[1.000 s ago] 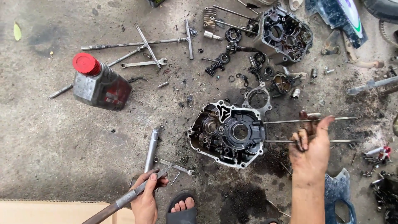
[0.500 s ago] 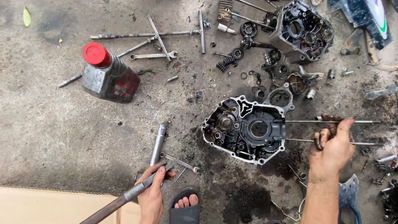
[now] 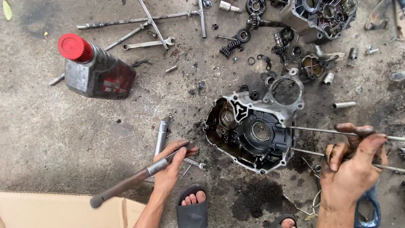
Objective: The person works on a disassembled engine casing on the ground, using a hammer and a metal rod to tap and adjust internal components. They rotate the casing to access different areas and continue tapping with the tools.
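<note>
I see the engine crankcase half (image 3: 253, 131) lying on the concrete floor (image 3: 63, 139), a little right of the middle, open side up. It is grey cast metal with a dark, oily inside, a round bearing in the centre and small gears at its left part; a ring-shaped lug stands out at its upper edge. Two long thin studs (image 3: 337, 131) go out from its right side toward the right edge of the floor.

My right hand (image 3: 352, 169), very dirty with oil, is closed around these studs, the fingers curled over them. My left hand (image 3: 171, 166) grips a long metal tool (image 3: 126, 185), which points toward the lower left; its front end is near the left edge of the crankcase, but I cannot tell if it touches.

A grey oil bottle with a red cap (image 3: 95, 69) lies near the upper left. Wrenches (image 3: 147, 43) and loose gears (image 3: 240, 38) are scattered along the top edge, beside a second crankcase half (image 3: 320, 17).
</note>
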